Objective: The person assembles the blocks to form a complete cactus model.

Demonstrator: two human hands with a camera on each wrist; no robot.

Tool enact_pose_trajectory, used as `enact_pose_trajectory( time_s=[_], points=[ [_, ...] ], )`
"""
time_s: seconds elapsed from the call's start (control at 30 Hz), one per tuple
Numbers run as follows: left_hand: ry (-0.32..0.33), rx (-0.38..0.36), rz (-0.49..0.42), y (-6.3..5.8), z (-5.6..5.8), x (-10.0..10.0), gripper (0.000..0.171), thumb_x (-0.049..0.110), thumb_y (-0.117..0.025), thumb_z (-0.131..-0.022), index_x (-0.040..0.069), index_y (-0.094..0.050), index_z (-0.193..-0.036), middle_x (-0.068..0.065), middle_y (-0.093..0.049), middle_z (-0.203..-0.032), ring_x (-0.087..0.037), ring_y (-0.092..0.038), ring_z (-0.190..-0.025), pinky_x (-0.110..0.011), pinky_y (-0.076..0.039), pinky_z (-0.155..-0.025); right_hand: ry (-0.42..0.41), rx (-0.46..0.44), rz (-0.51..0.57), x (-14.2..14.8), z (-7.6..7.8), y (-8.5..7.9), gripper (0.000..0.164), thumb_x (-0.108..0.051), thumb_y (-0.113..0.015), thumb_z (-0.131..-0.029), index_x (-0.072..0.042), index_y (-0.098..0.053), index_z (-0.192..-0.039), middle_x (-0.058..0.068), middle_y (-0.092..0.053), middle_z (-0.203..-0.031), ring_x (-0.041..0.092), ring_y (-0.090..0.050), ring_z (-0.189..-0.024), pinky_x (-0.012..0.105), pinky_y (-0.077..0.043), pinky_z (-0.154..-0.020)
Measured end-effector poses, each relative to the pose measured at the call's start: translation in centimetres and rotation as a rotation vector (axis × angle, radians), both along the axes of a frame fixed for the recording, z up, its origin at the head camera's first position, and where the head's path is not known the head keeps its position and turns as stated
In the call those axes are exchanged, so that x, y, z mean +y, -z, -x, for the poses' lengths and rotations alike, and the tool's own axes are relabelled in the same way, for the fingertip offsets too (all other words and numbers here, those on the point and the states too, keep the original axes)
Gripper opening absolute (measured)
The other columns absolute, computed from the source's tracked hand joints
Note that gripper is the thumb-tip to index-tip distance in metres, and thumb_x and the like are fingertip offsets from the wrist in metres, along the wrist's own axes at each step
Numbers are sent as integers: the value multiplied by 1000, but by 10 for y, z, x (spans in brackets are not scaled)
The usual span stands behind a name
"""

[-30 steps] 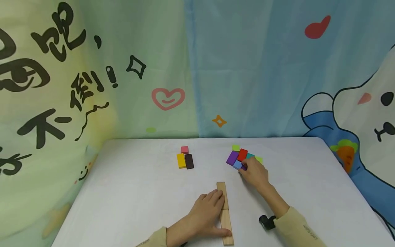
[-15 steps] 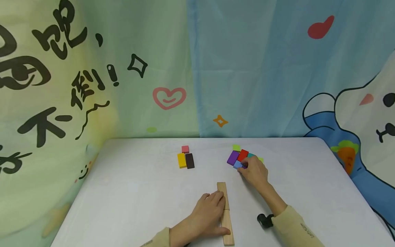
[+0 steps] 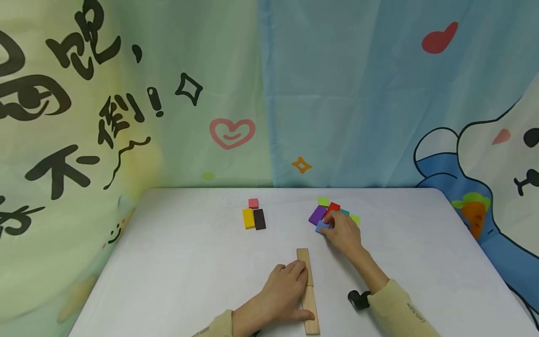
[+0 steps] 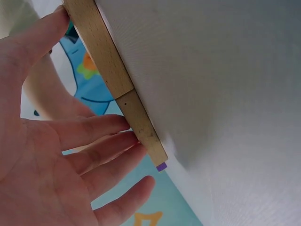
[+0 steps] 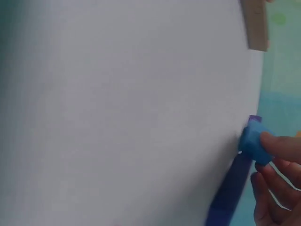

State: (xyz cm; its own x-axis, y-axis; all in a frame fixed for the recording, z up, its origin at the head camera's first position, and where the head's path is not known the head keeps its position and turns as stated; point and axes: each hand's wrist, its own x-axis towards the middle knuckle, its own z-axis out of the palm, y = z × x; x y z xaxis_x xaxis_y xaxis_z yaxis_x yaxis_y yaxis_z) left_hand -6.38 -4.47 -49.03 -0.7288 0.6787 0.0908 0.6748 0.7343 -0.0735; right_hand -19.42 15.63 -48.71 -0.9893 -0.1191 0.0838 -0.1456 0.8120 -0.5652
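Note:
My right hand [image 3: 346, 234] pinches a light blue block [image 5: 254, 143] between thumb and fingers, at the near side of a cluster of coloured blocks. Beside it in the head view lie a purple block [image 3: 317, 215] and a red block [image 3: 334, 206]. A long dark blue-purple block [image 5: 229, 190] shows below the light blue one in the right wrist view. My left hand [image 3: 282, 292] rests against two plain wooden blocks laid end to end, a far one [image 3: 309, 267] and a near one [image 3: 310, 306]. Its extended fingertips touch their side in the left wrist view.
At the back left of the white table [image 3: 177, 262] stand a pink block [image 3: 253, 203], a yellow block [image 3: 249, 219] and a black block [image 3: 259, 219]. Lime green blocks [image 3: 323, 201] and a teal block [image 3: 345, 212] edge the right cluster. A printed curtain [image 3: 202, 140] hangs behind.
My right hand has shifted slightly left and the light blue block has moved a little left and nearer with it. The left hand stays on the wooden blocks.

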Motion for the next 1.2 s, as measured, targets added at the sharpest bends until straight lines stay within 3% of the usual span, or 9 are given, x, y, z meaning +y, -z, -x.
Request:
enact_pose_trajectory(
  time_s=[0.13,0.27,0.43,0.6,0.97,1.2],
  points=[
    [-1,-1,-4,0,1,0,94,81,-62,-71,7,-61,-127,-4,-54,-128,-15,-50,-120,-32,-47,-86,-73,5,88,-4,0,-6,13,-4,-76,-81,-2,-71,-93,9,-69,-88,24,-63,-80,39,-52,-70],
    [-5,-6,-11,0,1,-1,93,81,-63,-71,7,-62,-127,-4,-55,-128,-15,-51,-120,-32,-47,-85,-219,-88,207,-12,4,-11,9,-2,-75,-83,1,-74,-92,10,-70,-88,24,-64,-80,36,-53,-68],
    [-10,-40,-16,-1,1,-1,91,80,-63,-72,8,-61,-128,-4,-54,-130,-16,-50,-122,-32,-47,-86,-362,-234,211,-20,11,-8,8,-1,-72,-85,2,-74,-92,6,-70,-86,17,-59,-78,29,-51,-69],
    [-7,-49,-17,-1,0,0,90,79,-63,-73,8,-62,-127,-4,-54,-130,-16,-50,-121,-32,-47,-86,-455,-282,234,-23,11,1,9,3,-69,-87,5,-74,-93,9,-71,-87,16,-59,-78,26,-51,-69],
    [-13,-16,7,-1,0,0,91,81,-62,-71,9,-62,-126,-3,-55,-128,-15,-51,-120,-32,-47,-84,-443,-289,248,-27,7,7,10,3,-69,-87,3,-75,-94,8,-72,-89,17,-60,-79,27,-52,-71],
    [-12,-40,4,-1,1,0,92,80,-62,-73,8,-61,-128,-4,-55,-129,-16,-50,-121,-32,-48,-85,-440,-284,250,-27,7,6,10,3,-69,-86,3,-75,-94,8,-72,-90,17,-61,-80,29,-53,-73]
  ],
)
